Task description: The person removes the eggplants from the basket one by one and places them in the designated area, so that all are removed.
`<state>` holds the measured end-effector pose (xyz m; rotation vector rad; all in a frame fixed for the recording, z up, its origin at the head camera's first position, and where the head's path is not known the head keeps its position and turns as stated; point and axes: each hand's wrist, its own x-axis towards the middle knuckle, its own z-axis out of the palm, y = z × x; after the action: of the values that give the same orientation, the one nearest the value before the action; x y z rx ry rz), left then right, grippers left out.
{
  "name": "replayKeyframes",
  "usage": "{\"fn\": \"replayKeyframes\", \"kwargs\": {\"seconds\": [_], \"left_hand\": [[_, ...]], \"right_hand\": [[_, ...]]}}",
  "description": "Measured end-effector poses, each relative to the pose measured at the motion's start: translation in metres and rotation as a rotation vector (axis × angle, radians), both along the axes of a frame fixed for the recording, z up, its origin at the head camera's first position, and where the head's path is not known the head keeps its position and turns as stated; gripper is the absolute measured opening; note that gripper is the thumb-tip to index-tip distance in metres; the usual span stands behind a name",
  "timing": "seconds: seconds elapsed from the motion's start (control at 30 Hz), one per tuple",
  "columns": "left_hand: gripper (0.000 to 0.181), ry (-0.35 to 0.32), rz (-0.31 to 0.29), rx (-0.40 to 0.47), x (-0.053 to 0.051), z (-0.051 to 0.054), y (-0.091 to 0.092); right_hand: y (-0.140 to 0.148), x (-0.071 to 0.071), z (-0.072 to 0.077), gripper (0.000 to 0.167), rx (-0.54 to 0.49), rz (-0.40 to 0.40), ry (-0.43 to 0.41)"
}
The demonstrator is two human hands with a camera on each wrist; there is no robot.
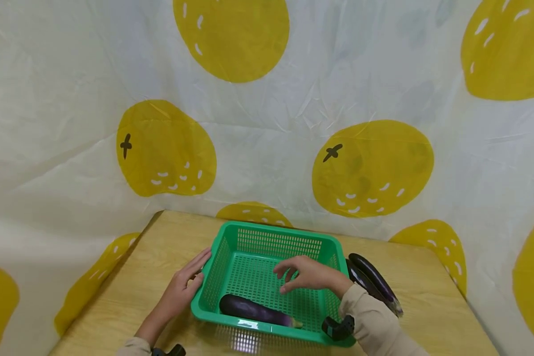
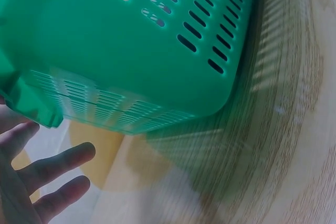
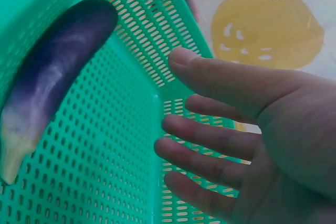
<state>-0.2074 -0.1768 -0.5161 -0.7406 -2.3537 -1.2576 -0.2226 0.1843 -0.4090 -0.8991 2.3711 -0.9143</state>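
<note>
A green plastic basket [image 1: 276, 228] with slotted walls stands on the wooden table. One purple eggplant [image 1: 254, 310] lies inside along the near wall, its pale stem end to the right; the right wrist view shows the same eggplant [image 3: 60, 61] whole. My left hand [image 1: 182, 287] rests against the basket's left rim, fingers extended; in the left wrist view the fingers [image 2: 58, 167] are spread beside the rim. Over the basket's interior hovers my right hand [image 1: 309, 273], fingers loosely bent and apart, holding nothing. It touches neither the eggplant nor the basket floor.
Two dark eggplants [image 1: 374, 277] lie side by side on the table, just right of the basket. The wooden table [image 1: 431, 291] meets a white curtain [image 1: 267, 163] printed with yellow fruit at its back and sides. A black wrist device [image 1: 338, 328] sits on the right sleeve.
</note>
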Motion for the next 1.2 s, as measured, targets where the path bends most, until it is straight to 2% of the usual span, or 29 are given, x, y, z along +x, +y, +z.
{"fn": "replayKeyframes", "kwargs": {"seconds": [0.2, 0.33, 0.53, 1.0, 1.2], "left_hand": [[0.048, 0.0, -0.019, -0.005, -0.004, 0.0, 0.002], [0.048, 0.009, -0.028, 0.006, -0.006, 0.0, 0.003], [0.048, 0.041, -0.024, 0.007, -0.006, 0.0, 0.004], [0.048, 0.04, -0.032, -0.006, -0.004, -0.002, -0.001], [0.047, 0.052, -0.015, -0.008, -0.002, -0.002, -0.003]], "right_hand": [[0.0, 0.003, -0.003, 0.05, 0.024, 0.033, -0.004], [-0.001, 0.006, -0.005, 0.054, 0.023, 0.017, -0.052], [-0.006, 0.011, -0.006, 0.059, 0.06, 0.001, -0.07], [-0.015, 0.018, -0.019, 0.054, 0.075, -0.019, -0.12], [-0.019, 0.021, -0.022, 0.054, 0.096, -0.04, -0.143]]}}
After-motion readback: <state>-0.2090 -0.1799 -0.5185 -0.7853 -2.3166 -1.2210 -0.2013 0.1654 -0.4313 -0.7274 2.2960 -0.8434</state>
